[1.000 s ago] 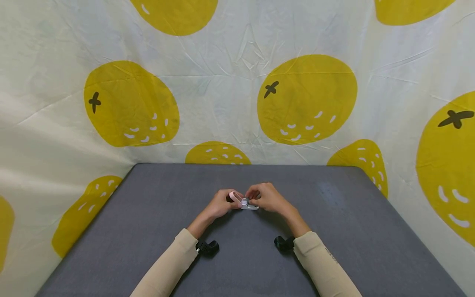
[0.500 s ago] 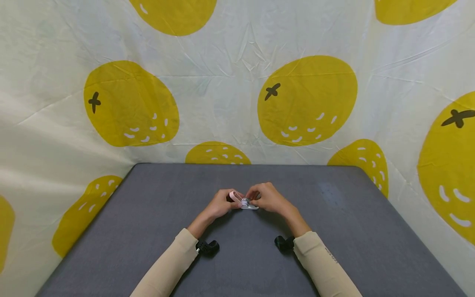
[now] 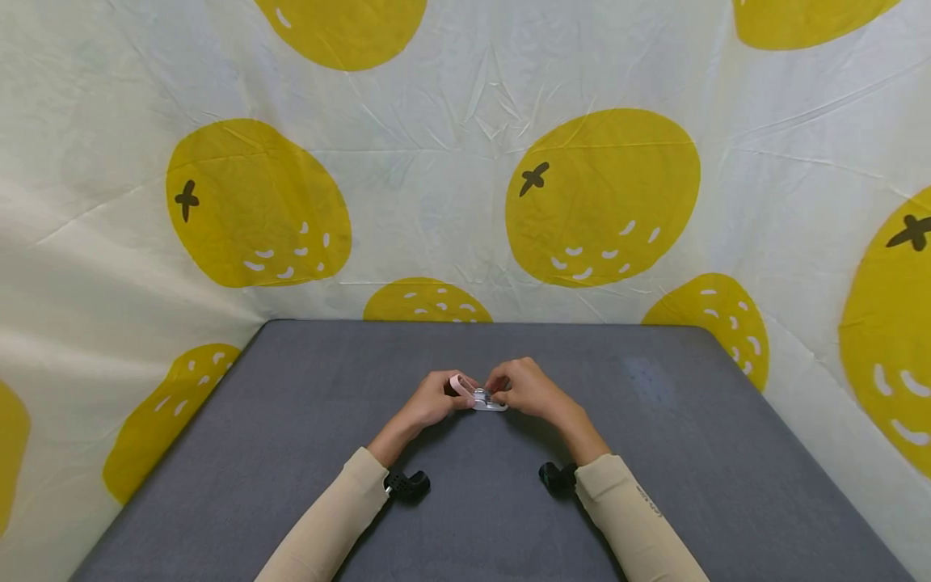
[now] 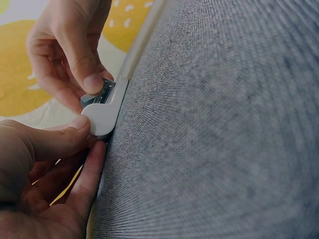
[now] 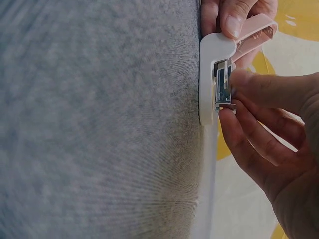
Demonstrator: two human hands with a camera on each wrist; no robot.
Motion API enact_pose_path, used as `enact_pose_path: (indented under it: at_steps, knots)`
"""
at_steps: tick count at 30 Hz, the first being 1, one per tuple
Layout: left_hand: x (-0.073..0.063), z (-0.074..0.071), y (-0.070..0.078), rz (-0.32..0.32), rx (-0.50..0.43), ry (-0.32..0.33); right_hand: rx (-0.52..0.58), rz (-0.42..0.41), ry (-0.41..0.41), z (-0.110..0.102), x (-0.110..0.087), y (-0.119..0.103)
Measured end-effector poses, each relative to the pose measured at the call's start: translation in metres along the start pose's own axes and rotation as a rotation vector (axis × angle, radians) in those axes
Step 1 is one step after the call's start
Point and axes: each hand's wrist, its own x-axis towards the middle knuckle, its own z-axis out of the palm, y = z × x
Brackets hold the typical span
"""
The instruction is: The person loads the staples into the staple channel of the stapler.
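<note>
A small stapler with a white base [image 5: 209,79] rests on the grey table, long side down. Its pink cover [image 5: 259,27] is swung up and back, which exposes the metal staple channel [image 5: 223,84]. My left hand [image 3: 432,400] holds the hinge end between thumb and fingers, with the raised cover beside it. From the other side my right hand [image 3: 527,388] pinches the metal channel, thumb on top and fingertips at its front end. In the left wrist view the thumb of that hand presses near the channel's dark slot [image 4: 105,91]. The cover is hidden there.
A grey cloth-covered table [image 3: 327,372] spreads around both hands. Behind and beside it hangs a white curtain [image 3: 422,210] with yellow fruit prints. A black wrist camera [image 3: 409,487] sits at the left cuff and another black camera [image 3: 557,478] at the right.
My right thumb and fingertips have shifted slightly to the right along the metal channel. The left hand, the white base and the raised pink cover stay where they were.
</note>
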Motion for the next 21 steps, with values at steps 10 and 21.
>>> enact_pose_path:
  at_steps: [10,21]
  knots:
    - [-0.0018,-0.0004,0.0002,0.004,0.011,-0.006,0.005,-0.02,0.013,0.002,-0.0023,-0.0018]
    - [-0.0023,0.0001,-0.002,0.033,0.028,-0.006,-0.01,-0.037,0.021,0.0017,-0.0067,-0.0051]
